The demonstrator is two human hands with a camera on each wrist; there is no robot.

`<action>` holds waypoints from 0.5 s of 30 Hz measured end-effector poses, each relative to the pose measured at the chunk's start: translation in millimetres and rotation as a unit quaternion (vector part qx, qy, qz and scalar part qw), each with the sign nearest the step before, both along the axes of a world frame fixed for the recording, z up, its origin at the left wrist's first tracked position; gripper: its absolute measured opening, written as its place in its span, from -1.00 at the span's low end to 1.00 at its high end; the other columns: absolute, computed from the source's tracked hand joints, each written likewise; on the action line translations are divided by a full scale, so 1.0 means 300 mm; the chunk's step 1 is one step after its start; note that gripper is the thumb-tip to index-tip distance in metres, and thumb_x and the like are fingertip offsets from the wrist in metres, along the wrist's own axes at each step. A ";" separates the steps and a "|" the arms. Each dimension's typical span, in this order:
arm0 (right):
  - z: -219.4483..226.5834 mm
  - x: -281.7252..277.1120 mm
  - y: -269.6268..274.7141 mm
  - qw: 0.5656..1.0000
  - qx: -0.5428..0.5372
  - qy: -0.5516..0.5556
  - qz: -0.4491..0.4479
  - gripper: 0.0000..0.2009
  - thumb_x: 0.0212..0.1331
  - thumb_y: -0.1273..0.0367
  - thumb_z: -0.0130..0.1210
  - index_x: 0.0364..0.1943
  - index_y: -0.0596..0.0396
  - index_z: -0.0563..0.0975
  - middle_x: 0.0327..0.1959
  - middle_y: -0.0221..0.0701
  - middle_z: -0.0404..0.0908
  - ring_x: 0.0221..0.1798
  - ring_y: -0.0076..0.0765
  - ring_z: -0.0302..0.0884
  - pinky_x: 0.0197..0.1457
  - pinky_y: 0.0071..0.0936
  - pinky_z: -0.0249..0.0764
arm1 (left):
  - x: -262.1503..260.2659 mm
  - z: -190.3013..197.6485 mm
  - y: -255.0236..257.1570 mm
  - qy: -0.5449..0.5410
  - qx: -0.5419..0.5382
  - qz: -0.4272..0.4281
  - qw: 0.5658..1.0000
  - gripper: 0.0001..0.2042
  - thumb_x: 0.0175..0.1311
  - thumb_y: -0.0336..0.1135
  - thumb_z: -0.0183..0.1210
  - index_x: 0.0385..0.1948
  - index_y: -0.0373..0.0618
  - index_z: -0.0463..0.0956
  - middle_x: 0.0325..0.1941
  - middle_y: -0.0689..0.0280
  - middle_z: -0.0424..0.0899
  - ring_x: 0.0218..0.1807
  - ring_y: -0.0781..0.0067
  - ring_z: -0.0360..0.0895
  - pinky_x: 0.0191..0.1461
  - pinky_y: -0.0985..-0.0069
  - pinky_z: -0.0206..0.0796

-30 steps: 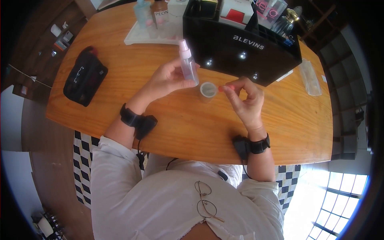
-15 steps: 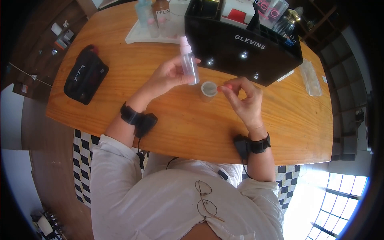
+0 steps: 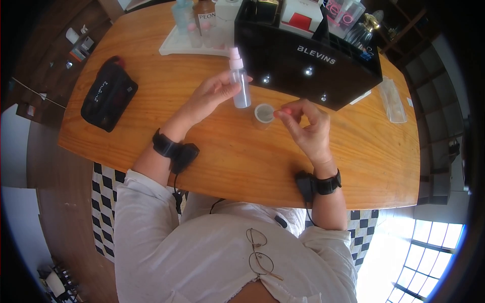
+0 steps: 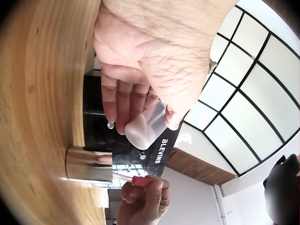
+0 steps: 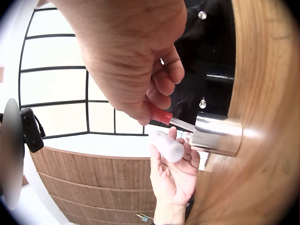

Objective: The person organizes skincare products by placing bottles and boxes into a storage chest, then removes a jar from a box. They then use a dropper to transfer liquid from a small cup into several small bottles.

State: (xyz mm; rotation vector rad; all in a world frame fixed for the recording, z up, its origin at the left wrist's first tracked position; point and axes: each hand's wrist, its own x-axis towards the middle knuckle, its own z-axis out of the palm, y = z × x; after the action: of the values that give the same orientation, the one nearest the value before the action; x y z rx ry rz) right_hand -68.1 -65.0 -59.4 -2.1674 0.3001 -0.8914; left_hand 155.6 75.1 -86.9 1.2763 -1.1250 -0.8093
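Note:
In the head view my left hand (image 3: 214, 95) grips a clear spray bottle (image 3: 243, 97) with a pale pink pump top, held nearly upright above the table. Its fingers are behind the bottle and the thumb lies on the near side. A small shiny metal cup (image 3: 263, 122) stands just to the right of the bottle's base. Between thumb and fingertips, my right hand (image 3: 312, 130) pinches the red end of a dropper (image 5: 161, 116). Its thin clear stem slants down into the mouth of the cup, shown in the right wrist view, and the lower tip is hidden inside.
Beyond the hands stands a black organizer (image 3: 303, 65) lettered BLEVINS, with boxes and perfume bottles. A white tray (image 3: 172, 48) of bottles sits at back left. On the left lies a black pouch (image 3: 108, 96), on the right a clear plastic sleeve (image 3: 391, 100).
The left hand has turned the spray bottle more upright, and its thumb sits higher on the bottle. The right hand stays beside the cup with the dropper, shifted only slightly.

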 end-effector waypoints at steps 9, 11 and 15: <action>0.001 0.002 -0.002 1.000 -0.009 -0.003 0.001 -0.86 0.13 0.44 0.39 -0.36 0.17 0.62 -0.54 -0.43 0.67 -0.56 -0.67 0.50 -0.45 -0.68 0.44 | 0.062 -0.027 -0.007 -0.010 -0.025 0.108 0.994 -0.59 0.35 -0.21 0.28 0.13 -0.23 0.47 0.09 0.26 0.61 0.10 0.52 0.54 0.23 0.53 0.36; 0.001 0.001 -0.001 1.000 -0.006 -0.002 -0.001 -0.86 0.12 0.44 0.39 -0.37 0.17 0.62 -0.54 -0.43 0.67 -0.56 -0.67 0.51 -0.45 -0.68 0.44 | 0.080 -0.027 -0.006 -0.028 -0.025 0.140 0.989 -0.61 0.33 -0.23 0.30 0.09 -0.21 0.49 0.03 0.29 0.63 0.06 0.53 0.57 0.20 0.54 0.38; 0.012 -0.002 0.004 1.000 -0.014 0.002 -0.002 -0.86 0.12 0.45 0.39 -0.37 0.18 0.62 -0.54 -0.43 0.67 -0.55 -0.66 0.51 -0.44 -0.68 0.45 | 0.155 -0.052 -0.001 -0.086 0.005 0.228 0.970 -0.68 0.30 -0.25 0.33 -0.01 -0.19 0.52 -0.07 0.34 0.65 -0.02 0.55 0.60 0.14 0.54 0.42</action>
State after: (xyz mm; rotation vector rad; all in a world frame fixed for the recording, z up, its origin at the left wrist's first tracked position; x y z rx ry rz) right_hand -68.8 -63.7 -55.9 -2.1947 0.2953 -0.8978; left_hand 202.3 75.0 -102.4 1.5603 -0.9079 -0.3654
